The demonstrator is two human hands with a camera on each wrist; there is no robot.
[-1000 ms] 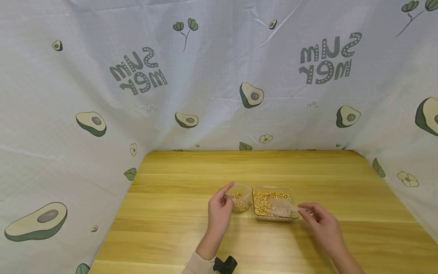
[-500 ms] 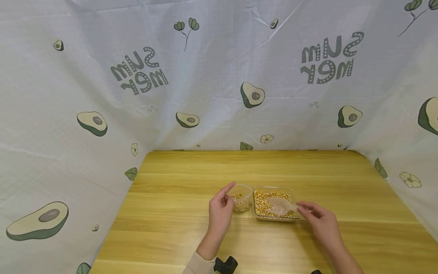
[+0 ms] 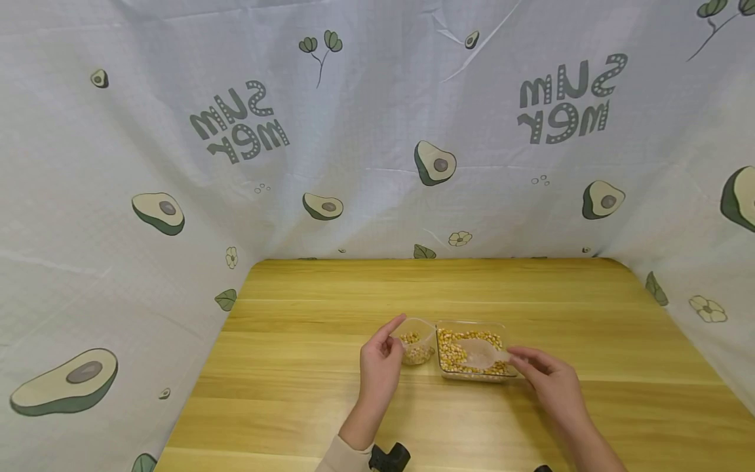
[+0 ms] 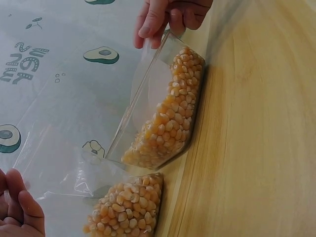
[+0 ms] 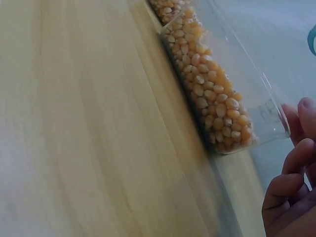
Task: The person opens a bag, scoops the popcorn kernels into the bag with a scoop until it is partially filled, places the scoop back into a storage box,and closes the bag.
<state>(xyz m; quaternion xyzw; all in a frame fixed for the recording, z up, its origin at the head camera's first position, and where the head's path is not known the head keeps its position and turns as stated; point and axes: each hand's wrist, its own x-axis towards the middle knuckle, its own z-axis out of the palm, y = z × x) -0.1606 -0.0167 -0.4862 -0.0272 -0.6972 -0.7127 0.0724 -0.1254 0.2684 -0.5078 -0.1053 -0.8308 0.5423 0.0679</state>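
In the head view, my left hand holds the edge of a clear plastic bag between thumb and index finger, keeping its mouth spread. Corn kernels fill the bottom of this bag, which stands on the table. Just right of it sits a rectangular glass container with more corn kernels inside. A translucent scoop lies in the container among the kernels. Its handle end is pinched by my right hand at the container's right rim. Kernels partly hide the scoop in the left wrist view.
Both containers stand on a wood-grain table. A white curtain printed with avocados hangs behind and along the sides. A black wrist device sits at my left cuff.
The scoop has shifted slightly left and now lies flatter in the kernels, as my right hand moved a little left with it. My left hand and the bag stay nearly in place.
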